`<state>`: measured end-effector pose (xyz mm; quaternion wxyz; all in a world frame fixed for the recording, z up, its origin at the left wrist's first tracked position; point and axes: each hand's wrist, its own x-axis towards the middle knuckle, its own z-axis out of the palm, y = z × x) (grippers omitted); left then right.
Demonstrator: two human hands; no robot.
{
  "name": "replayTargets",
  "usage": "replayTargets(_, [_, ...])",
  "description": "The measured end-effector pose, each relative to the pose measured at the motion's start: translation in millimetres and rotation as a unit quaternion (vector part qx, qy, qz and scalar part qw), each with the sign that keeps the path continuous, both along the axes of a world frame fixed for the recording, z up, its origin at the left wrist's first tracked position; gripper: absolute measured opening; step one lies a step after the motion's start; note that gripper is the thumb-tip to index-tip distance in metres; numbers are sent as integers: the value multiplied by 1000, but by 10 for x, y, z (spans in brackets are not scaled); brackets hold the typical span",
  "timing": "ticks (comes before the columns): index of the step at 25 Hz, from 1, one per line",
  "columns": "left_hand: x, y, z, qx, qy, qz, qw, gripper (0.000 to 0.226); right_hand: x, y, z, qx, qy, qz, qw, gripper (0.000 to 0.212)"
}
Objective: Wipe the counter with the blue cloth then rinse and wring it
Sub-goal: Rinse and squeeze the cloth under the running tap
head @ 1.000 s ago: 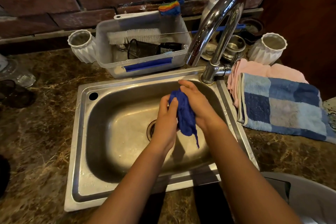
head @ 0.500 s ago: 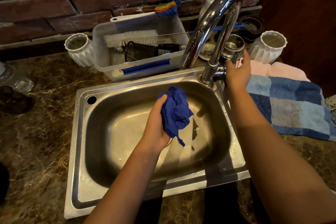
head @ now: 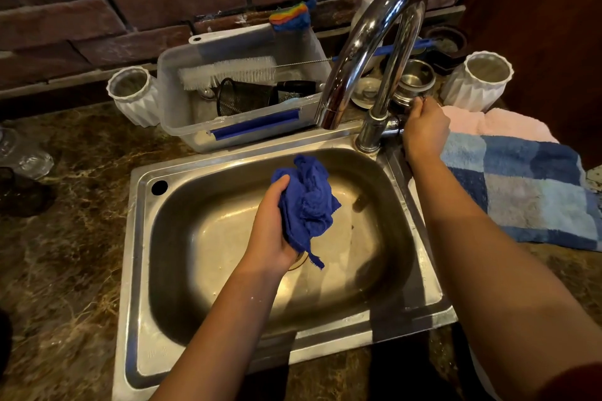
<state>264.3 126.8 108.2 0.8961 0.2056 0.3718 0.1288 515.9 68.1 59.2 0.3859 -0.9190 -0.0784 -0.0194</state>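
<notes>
Brown marbled counter [head: 65, 238] with a red brick wall behind it, and a steel sink [head: 136, 270] set into it. Over the middle of the basin, the blue cloth [head: 306, 198] is bunched up in the left hand [head: 270, 231], fingers curled round it, a frayed corner dangling down toward the drain. It's sitting pretty much under the spout of the big chrome faucet [head: 368, 52], can't see any water running though. The right hand [head: 423, 130] is over at the faucet's base, wrapped around the side handle, which is mostly hidden under the fingers. Just right of the sink there's a blue checked towel [head: 521, 189] lying flat with a pink one [head: 498, 122] peeking out behind it. Back along the wall: a clear plastic tub [head: 182, 120] with a white bottle brush [head: 228, 70] across it and a black mesh strainer inside, a white ribbed cup on either side, plus a small steel bowl [head: 417, 78] behind the faucet.
</notes>
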Motion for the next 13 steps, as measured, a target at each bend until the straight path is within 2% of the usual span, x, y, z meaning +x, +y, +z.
replayTargets(13, [69,-5,-8,5,-2,13,1000,24,90,-49,-54,55,40,-29,997,35])
